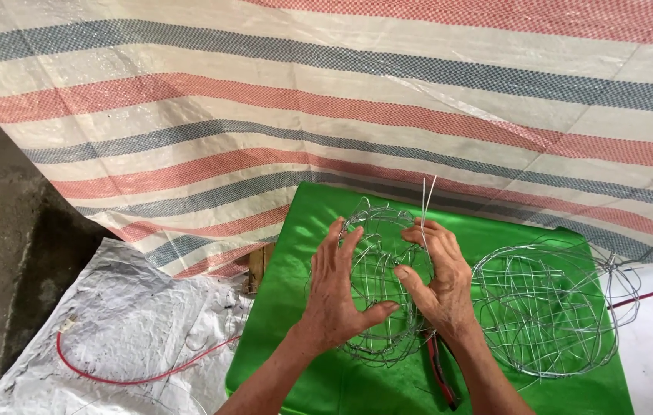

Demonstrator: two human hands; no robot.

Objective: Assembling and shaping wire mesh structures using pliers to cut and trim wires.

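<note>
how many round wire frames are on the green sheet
2: one wire frame between the left hand and right hand, another wire frame lying right of them.

A round frame of thin silver wire (376,284) is held upright over a green surface, its rim roughly circular and its inside crossed by many irregular strands. It is gripped at both sides, and its lower edge is seen near or on the green surface; contact cannot be told. Two loose wire ends (426,200) are pointed straight up from its upper right part, close together. The strands are bare, shiny and bent in loose loops; no covering is seen on them.
</note>
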